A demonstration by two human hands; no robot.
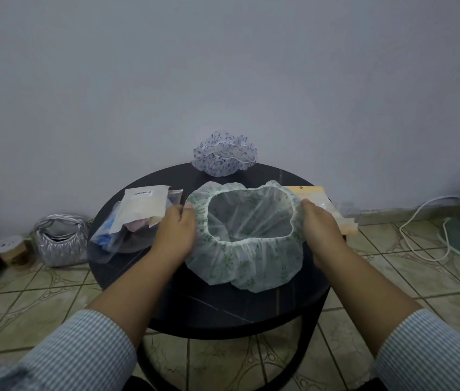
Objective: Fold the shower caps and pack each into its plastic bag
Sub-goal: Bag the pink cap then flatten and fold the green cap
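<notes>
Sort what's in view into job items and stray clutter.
Job: green-print shower cap, held stretched open by left hand and right hand; purple-print shower cap; plastic bags.
Clutter: silver handbag; tape roll; white cable.

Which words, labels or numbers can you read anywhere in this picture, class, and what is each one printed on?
No text can be read.
White packet on the round table: a barcode sticker near its top edge, its print too small and blurred to read.
Green-print shower cap, purple-print shower cap: patterns only, no words.
</notes>
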